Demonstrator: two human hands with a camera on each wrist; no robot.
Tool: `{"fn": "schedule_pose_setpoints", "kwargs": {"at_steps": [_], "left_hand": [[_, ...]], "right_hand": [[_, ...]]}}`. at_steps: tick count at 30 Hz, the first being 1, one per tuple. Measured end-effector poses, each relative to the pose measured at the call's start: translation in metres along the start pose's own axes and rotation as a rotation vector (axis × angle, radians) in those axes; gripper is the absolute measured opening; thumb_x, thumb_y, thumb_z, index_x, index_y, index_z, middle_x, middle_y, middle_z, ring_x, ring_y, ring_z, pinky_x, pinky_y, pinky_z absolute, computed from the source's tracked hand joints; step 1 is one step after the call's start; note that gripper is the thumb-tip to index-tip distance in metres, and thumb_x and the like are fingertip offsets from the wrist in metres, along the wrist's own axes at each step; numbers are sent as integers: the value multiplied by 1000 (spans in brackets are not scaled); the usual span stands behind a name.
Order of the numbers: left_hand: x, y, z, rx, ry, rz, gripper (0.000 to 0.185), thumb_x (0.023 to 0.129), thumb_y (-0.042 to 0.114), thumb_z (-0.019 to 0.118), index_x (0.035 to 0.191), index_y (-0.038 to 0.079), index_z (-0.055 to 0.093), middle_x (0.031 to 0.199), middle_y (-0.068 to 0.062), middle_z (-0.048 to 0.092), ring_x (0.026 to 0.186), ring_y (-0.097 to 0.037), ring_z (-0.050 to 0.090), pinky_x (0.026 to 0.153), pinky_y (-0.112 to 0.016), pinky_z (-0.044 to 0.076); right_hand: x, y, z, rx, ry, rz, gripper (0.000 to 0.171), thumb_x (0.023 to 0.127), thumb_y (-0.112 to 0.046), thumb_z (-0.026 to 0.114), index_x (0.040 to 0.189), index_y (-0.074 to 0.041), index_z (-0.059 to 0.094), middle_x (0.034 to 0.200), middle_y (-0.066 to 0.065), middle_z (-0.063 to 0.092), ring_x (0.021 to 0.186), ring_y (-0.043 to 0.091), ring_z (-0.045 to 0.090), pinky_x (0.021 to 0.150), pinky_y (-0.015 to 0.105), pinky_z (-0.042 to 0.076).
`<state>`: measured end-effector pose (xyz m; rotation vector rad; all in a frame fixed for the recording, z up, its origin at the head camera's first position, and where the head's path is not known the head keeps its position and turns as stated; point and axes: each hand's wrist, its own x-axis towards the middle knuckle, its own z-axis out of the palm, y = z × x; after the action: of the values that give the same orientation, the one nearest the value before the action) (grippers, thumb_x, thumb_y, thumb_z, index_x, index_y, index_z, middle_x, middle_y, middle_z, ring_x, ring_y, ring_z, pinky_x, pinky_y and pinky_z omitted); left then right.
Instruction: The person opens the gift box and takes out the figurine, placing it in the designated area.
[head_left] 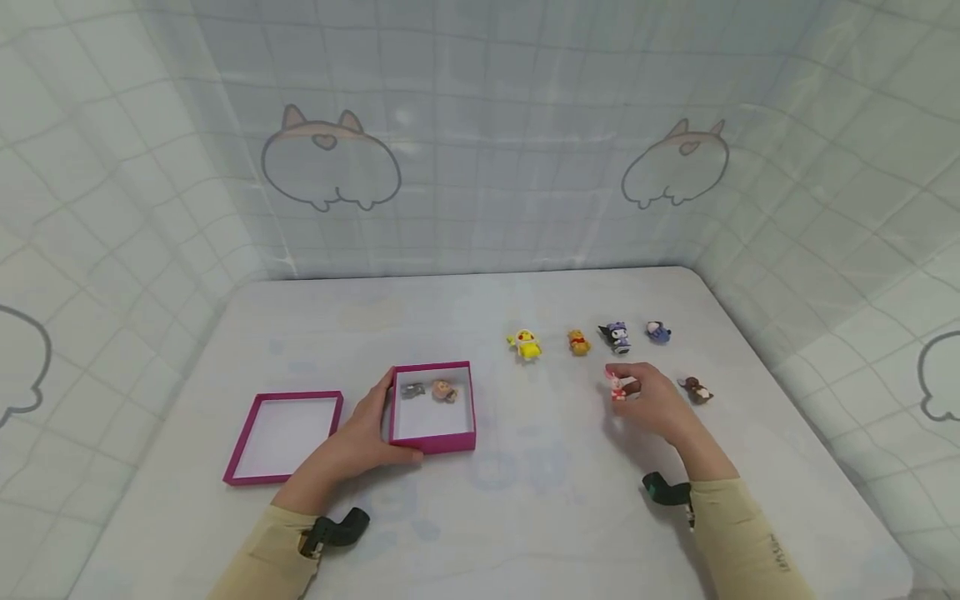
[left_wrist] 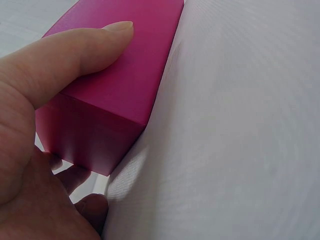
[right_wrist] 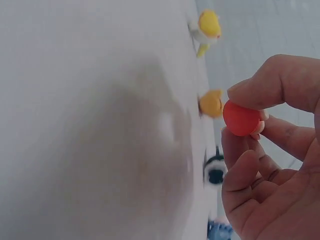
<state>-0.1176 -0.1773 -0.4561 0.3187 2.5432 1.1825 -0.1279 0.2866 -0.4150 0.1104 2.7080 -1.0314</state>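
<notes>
Item: small pink-and-red figurine [head_left: 617, 388], pinched between thumb and fingertips [right_wrist: 250, 92] of right hand [head_left: 654, 403], just above the tabletop [head_left: 525, 517], right of centre. In the right wrist view, only its round red underside [right_wrist: 241, 118] shown; lifted clear or touching the surface: cannot tell.

Item: magenta box [head_left: 432, 407], open-topped, white inside, near centre of tabletop. Steadied by left hand [head_left: 367, 433]: thumb [left_wrist: 85, 47] laid along the near wall, remaining fingers curled round the left corner. Contents: grey figurine [head_left: 412, 390] and tan figurine [head_left: 445, 391], side by side at the far wall.

Item: magenta lid [head_left: 283, 437], lying inside-up, just left of the box.

Remaining on tabletop, in a row beyond the right hand: yellow figurine [head_left: 525, 344], orange figurine [head_left: 578, 342], dark purple figurine [head_left: 617, 336], blue-and-white figurine [head_left: 657, 332]. Brown figurine [head_left: 697, 389], just right of the right hand.

Step in hand, as judged: pick-up of a third figurine for the box, two already in, five others left outside.

Next move, as judged: carry leftward over the near-right wall of the box, release onto the bare white floor in front of the two figurines; box held firm meanwhile.
</notes>
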Motion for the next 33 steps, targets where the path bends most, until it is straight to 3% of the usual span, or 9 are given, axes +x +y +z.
{"fn": "schedule_pose_setpoints", "kwargs": {"at_steps": [18,33], "left_hand": [[2,-3,1,0,-4,1,140,60,56,89,159,24,-6,162,-12,11,146,-37,14,109,-66,25],[1,1,0,-6,1,19,140,61,53,90,159,21,-4,162,-13,13,145,-37,15,110,-65,24]], "right_hand": [[2,27,-26,-88,-37,60,56,89,-18,71,141,-12,54,117,13,57,98,28,54,71,35,49],[9,36,-24,-140,-57,36,52,89,-15,69,138,-3,56,110,13,62,88,25,55,65,32,47]]}}
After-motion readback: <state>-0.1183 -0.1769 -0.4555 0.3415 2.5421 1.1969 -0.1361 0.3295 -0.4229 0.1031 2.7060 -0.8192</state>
